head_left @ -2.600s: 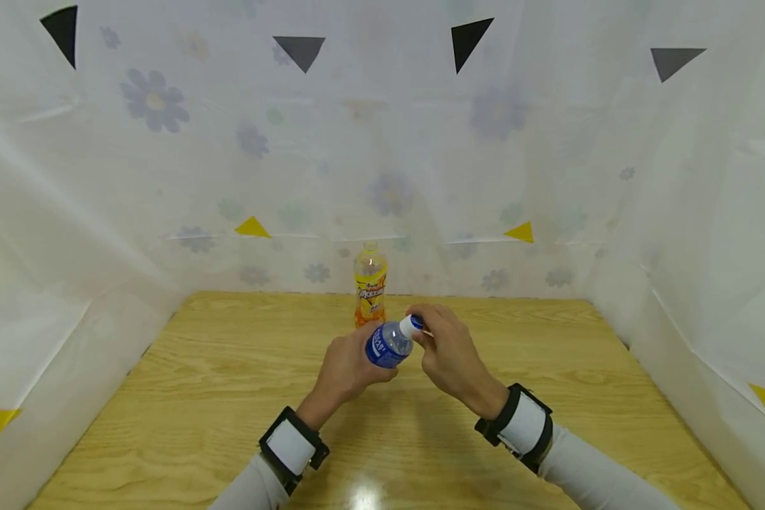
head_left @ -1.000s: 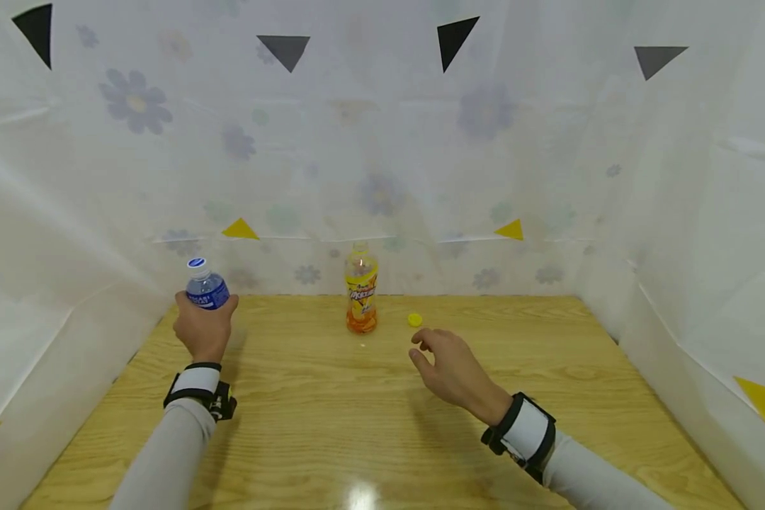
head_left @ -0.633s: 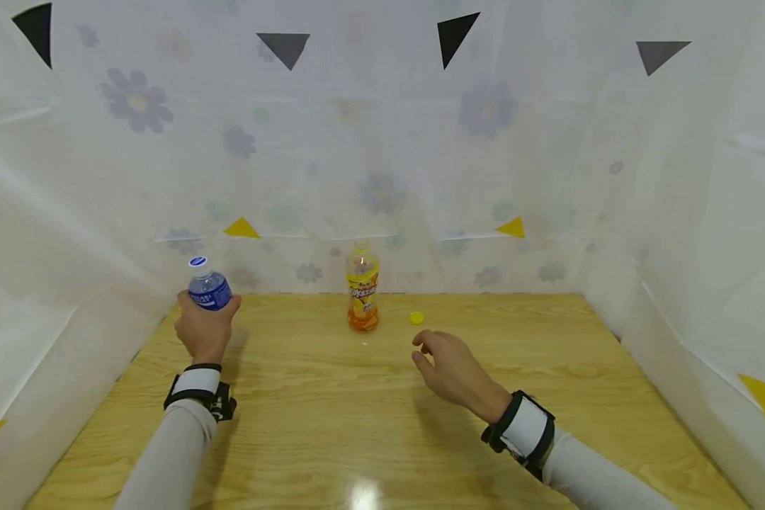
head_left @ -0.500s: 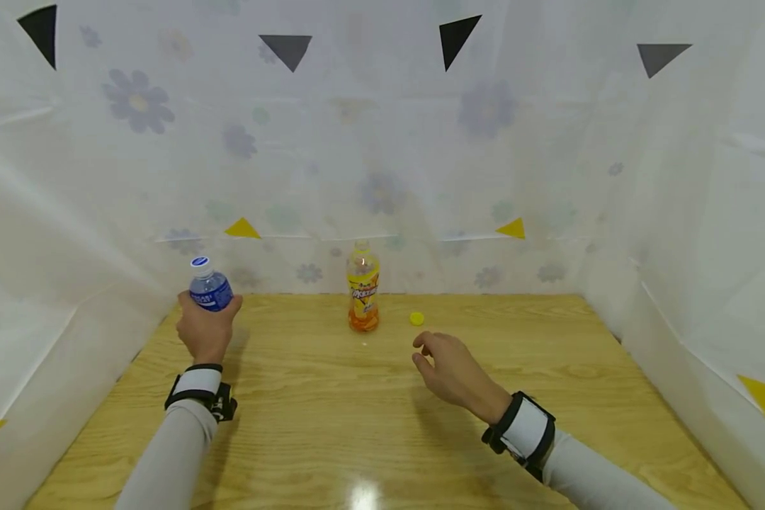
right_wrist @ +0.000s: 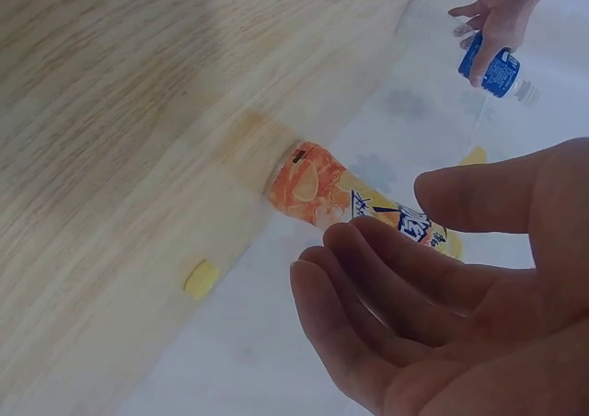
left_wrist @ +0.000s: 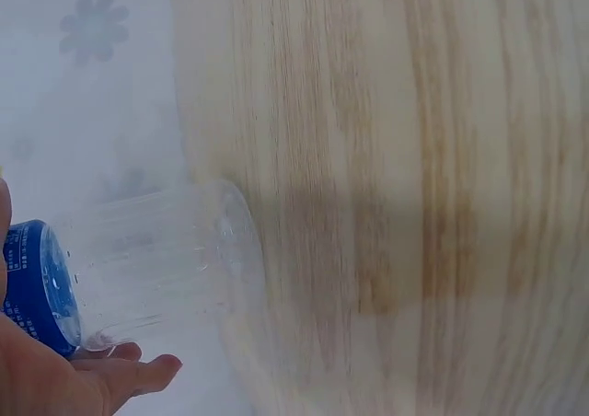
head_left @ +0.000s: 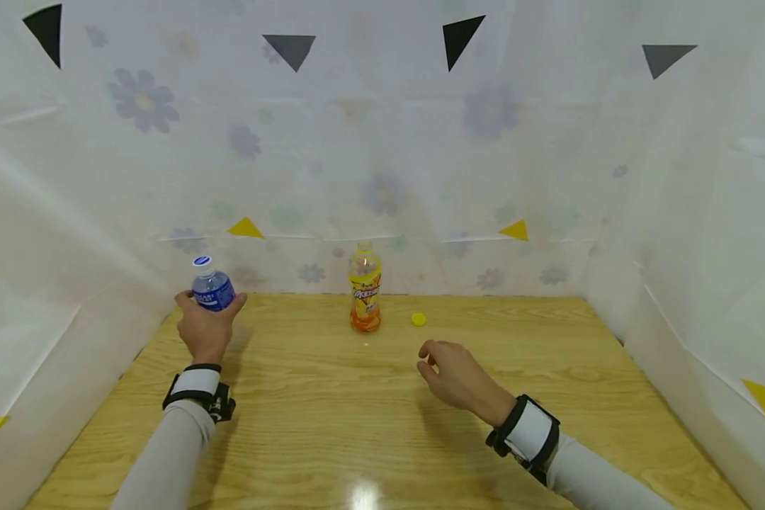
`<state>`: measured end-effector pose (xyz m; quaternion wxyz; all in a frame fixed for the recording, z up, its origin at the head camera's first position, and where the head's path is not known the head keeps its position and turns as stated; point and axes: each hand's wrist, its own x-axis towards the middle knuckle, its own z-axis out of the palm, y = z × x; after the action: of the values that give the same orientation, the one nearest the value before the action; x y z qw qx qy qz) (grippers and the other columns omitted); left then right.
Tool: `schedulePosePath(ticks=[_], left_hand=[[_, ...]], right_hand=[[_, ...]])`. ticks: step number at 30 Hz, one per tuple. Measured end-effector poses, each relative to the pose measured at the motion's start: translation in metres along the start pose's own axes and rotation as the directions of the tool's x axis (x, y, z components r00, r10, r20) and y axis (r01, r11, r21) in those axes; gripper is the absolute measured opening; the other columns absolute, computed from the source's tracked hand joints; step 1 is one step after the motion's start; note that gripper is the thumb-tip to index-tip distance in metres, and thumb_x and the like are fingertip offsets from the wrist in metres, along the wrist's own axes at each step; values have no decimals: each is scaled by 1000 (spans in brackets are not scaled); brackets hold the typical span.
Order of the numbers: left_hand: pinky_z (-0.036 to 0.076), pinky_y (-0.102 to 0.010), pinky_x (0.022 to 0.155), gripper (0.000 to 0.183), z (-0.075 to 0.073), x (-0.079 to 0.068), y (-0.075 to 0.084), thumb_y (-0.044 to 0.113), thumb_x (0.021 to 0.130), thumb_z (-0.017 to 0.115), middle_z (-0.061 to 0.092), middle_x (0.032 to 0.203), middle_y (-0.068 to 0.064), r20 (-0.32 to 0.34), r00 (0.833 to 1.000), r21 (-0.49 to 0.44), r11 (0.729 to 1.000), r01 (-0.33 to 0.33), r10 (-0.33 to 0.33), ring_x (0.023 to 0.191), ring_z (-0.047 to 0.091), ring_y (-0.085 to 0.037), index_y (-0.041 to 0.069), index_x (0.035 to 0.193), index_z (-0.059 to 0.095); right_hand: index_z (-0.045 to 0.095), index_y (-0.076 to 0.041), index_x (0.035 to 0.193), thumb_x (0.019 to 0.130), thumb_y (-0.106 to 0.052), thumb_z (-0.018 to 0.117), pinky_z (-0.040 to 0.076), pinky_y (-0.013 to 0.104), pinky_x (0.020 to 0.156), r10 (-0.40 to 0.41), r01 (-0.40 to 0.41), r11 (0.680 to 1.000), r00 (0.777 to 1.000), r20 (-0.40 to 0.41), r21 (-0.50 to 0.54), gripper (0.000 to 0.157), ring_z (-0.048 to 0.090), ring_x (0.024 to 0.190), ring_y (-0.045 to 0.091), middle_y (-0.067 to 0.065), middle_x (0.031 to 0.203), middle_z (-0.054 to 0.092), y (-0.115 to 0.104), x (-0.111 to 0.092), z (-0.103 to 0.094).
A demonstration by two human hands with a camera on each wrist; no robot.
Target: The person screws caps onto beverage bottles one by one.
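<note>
A clear bottle with a blue label and white cap stands upright at the table's far left. My left hand is around it, thumb and fingers spread a little off its sides. In the left wrist view the clear lower part of this bottle reaches down to the table, with relaxed fingers beside it. My right hand hovers over the table, fingers loosely bent, holding nothing. Nearest to it is a yellow bottle cap. An uncapped drink bottle with a yellow-orange label stands upright at back centre.
The wooden table ends at a white flowered sheet behind, with more sheeting along both sides. Black, grey and yellow triangles are stuck on it. Each wrist wears a strapped band, such as the right wristband.
Earlier both hands held the blue-labelled bottle at centre, right fingers on its cap. The left hand has carried it to the far left and its fingers have just spread. The right hand has drawn back slightly.
</note>
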<state>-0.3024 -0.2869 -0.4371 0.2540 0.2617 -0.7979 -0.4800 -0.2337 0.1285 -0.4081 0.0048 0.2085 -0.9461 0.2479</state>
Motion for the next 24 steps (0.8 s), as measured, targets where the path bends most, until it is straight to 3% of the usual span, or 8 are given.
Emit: schedulePosePath(ticks=[5, 9, 11, 14, 18, 21, 24], left_hand=[[40, -64, 108, 110, -2, -2, 1, 49, 81, 83, 45, 148, -33, -7, 1000, -9, 1000, -19, 19, 133, 47, -53, 16, 158, 12], [40, -65, 105, 118, -2, -1, 2, 51, 78, 85, 50, 141, -36, -42, 996, -39, 996, -78, 77, 127, 51, -55, 23, 159, 4], [35, -67, 108, 120, -3, 0, 5, 52, 77, 85, 49, 142, -36, -57, 992, -52, 992, -116, 113, 130, 48, -55, 27, 160, 2], [17, -69, 117, 120, -7, 4, 15, 53, 78, 84, 38, 152, -32, -79, 978, -44, 979, -199, 195, 142, 34, -53, 29, 161, 0], [-9, -66, 120, 113, -16, 13, 40, 49, 83, 80, 23, 164, -20, -132, 930, -12, 938, -347, 343, 154, 16, -43, 26, 162, 3], [-14, -58, 122, 102, -21, 18, 68, 43, 88, 76, 23, 166, -12, -178, 877, 4, 891, -453, 447, 155, 15, -33, 28, 162, 7], [-12, -49, 124, 94, -20, 16, 100, 37, 92, 74, 29, 163, -12, -197, 819, 18, 837, -547, 539, 153, 25, -32, 30, 162, 12]], right_hand=[[68, -4, 111, 101, -15, 62, 54, 40, 75, 27, -28, 999, 999, 44, 21, 17, 65, 87, 21, 9, 97, 69, 1, -1, 1], [68, -4, 113, 101, -15, 61, 53, 39, 72, 48, -51, 998, 997, 59, 33, 18, 63, 84, 18, 8, 96, 68, 0, -2, 1], [67, -4, 113, 102, -16, 61, 53, 38, 72, 54, -56, 998, 997, 61, 33, 18, 63, 83, 18, 8, 96, 67, 0, -3, 0], [67, -3, 114, 102, -16, 61, 53, 38, 72, 65, -67, 997, 996, 66, 33, 19, 63, 83, 18, 8, 96, 67, -1, -4, 0], [67, -3, 115, 101, -16, 61, 54, 39, 73, 75, -78, 996, 995, 68, 35, 20, 63, 85, 19, 8, 97, 68, -2, -4, 0], [67, -4, 114, 101, -16, 61, 54, 39, 74, 70, -72, 997, 995, 68, 33, 19, 64, 86, 19, 8, 98, 68, -2, -4, 0], [67, -4, 114, 102, -17, 61, 54, 38, 73, 58, -60, 998, 996, 66, 34, 18, 63, 85, 18, 8, 98, 68, -4, -2, 1]])
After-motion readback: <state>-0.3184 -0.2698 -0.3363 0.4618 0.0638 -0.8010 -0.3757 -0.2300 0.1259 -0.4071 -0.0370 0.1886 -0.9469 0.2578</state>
